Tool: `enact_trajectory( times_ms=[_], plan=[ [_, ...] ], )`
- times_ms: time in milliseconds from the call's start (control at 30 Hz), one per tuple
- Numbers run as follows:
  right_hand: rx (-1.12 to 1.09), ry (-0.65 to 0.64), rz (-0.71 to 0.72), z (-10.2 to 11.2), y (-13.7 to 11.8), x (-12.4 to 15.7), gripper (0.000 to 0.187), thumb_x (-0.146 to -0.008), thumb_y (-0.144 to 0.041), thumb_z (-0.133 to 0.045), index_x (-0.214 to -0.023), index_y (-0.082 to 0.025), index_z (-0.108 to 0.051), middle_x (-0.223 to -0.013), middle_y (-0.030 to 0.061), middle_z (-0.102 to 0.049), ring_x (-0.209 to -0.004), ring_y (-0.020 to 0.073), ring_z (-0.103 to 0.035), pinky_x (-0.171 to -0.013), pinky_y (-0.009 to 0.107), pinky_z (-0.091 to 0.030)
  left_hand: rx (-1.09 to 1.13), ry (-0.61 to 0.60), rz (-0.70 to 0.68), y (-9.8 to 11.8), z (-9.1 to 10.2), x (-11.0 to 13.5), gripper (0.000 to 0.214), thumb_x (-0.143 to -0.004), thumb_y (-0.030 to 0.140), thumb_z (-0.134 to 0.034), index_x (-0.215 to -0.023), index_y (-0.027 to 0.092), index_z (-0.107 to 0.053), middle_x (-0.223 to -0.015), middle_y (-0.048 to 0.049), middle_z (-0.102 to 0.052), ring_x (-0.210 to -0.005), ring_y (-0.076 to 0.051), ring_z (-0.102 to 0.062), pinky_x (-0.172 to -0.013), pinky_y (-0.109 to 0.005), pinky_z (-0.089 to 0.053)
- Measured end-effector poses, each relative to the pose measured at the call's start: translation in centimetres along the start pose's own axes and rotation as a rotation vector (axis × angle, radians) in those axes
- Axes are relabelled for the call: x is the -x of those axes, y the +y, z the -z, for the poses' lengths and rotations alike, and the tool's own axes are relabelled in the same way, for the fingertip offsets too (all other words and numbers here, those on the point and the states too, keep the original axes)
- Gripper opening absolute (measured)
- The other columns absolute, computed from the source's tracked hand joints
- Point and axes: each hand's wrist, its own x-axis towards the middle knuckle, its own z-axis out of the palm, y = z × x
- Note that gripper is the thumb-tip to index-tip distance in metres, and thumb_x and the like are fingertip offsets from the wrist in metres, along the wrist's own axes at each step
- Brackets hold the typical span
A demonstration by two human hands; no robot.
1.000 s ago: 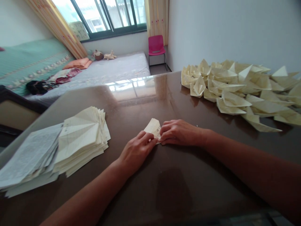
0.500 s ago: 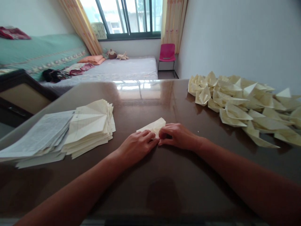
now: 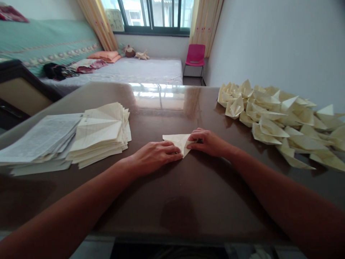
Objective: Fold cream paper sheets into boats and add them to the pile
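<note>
Pinched at its right side by the right hand (image 3: pixel 206 142), the folded paper (image 3: pixel 177 139) lies mid-table, the left hand (image 3: pixel 156 155) pressing it; whether that hand pinches too, I cannot tell. Fingers hide part of it. A paper stack (image 3: pixel 98 131) sits left; paper boats (image 3: pixel 293 114) crowd the right, some cut off.

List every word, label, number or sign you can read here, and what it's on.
None can be read.
Folded paper: nothing readable.
Cream stack: dark marks, too small.
White stack: grey print, too blurred.
Panel by window: faint marks, too blurred.
</note>
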Motion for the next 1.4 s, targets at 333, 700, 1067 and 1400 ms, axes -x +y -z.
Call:
enact_trajectory(
  times_ms=[333, 700, 1067, 1400],
  plan=[
    [0.106, 0.058, -0.103, -1.2, -0.5, -0.2, 0.018, -0.086, -0.036, -0.06, -0.083, -0.021, -0.07, -0.077, 0.0028, -0.068, -0.078, 0.0163, -0.057, -0.071, 0.026, -0.04, -0.037, -0.031, -0.011, 0.8, 0.4, 0.0, 0.032, -0.095, 0.019, -0.041, -0.122, 0.024, -0.058, -0.124, -0.0012, -0.061, -0.112, -0.017, -0.055, -0.094, -0.028, -0.046],
    [0.139, 0.128, -0.186, -2.0, -1.2, -0.2, 0.013, -0.082, -0.036, -0.066, -0.079, -0.023, -0.068, -0.081, 0.0004, -0.067, -0.079, 0.0157, -0.056, -0.073, 0.027, -0.037, 0.014, -0.028, 0.056, 0.9, 0.7, 0.2, 0.035, -0.09, 0.02, -0.046, -0.123, 0.028, -0.056, -0.123, 0.001, -0.063, -0.112, -0.017, -0.056, -0.092, -0.028, -0.046],
    [0.079, 0.119, -0.188, -2.0, -0.7, -0.6, 0.015, -0.081, -0.036, -0.066, -0.076, -0.022, -0.067, -0.077, 0.0007, -0.065, -0.077, 0.0153, -0.056, -0.069, 0.026, -0.036, -0.006, -0.058, 0.105, 1.5, 0.3, 0.0, 0.037, -0.091, 0.023, -0.044, -0.127, 0.027, -0.053, -0.116, -0.0036, -0.062, -0.108, -0.02, -0.053, -0.085, -0.029, -0.048],
    [0.125, 0.139, -0.235, -2.4, -0.9, -0.8, 0.015, -0.081, -0.036, -0.066, -0.077, -0.022, -0.067, -0.078, 0.0006, -0.066, -0.078, 0.0152, -0.056, -0.069, 0.027, -0.037, -0.064, -0.079, 0.124, 1.9, 0.4, -0.1, 0.042, -0.09, 0.021, -0.046, -0.131, 0.029, -0.049, -0.14, -0.0007, -0.048, -0.116, -0.021, -0.047, -0.087, -0.032, -0.047]
  ],
)
